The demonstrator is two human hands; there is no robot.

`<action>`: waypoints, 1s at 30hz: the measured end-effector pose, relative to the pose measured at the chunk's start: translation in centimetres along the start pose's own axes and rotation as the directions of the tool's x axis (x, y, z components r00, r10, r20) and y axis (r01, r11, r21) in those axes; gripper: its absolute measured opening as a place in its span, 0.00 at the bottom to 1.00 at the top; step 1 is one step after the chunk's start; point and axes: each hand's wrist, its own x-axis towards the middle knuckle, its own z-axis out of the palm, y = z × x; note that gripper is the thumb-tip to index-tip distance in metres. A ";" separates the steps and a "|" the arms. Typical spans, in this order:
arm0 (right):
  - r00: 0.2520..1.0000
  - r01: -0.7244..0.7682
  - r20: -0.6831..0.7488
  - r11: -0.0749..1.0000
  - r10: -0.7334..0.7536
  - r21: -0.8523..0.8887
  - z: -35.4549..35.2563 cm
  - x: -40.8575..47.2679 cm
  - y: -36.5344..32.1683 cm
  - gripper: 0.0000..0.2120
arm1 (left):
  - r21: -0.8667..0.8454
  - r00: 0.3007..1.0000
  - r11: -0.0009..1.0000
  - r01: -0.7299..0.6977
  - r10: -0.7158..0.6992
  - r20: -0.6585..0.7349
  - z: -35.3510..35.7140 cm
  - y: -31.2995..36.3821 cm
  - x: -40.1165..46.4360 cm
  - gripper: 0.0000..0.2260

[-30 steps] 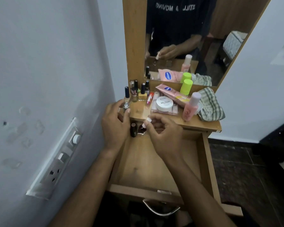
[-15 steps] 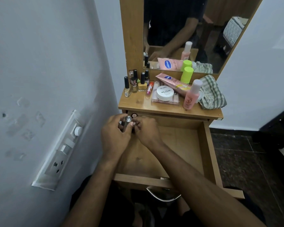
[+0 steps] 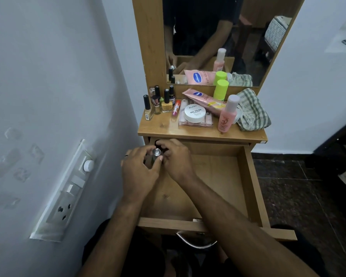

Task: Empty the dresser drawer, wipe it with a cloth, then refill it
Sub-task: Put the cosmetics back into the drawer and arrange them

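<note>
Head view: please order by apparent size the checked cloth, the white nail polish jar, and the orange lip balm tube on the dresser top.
1. checked cloth, clearly largest.
2. white nail polish jar.
3. orange lip balm tube, smallest.
All lie at a similar distance, so the order looks safe.

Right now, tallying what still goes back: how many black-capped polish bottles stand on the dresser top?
4, at its left rear: beige bottle front-left, yellow bottle to its right, dark bottle behind that, one black cap rearmost. Others may be hidden.
</note>
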 end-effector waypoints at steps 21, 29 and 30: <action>0.987 -0.127 -0.099 0.991 0.123 -0.032 -1.3 -1.1 2.1 0.17 | 0.154 0.974 0.974 0.167 -0.187 0.128 2.2 -1.8 1.4 0.12; 0.979 -0.148 -0.147 0.989 0.145 -0.013 -1.9 -1.0 1.4 0.12 | 0.165 0.976 0.978 0.127 -0.153 0.154 1.7 -1.8 1.3 0.14; 0.976 -0.139 -0.169 0.990 0.138 0.000 -2.0 -0.9 1.1 0.10 | 0.163 0.978 0.980 0.112 -0.138 0.155 1.7 -1.9 1.3 0.14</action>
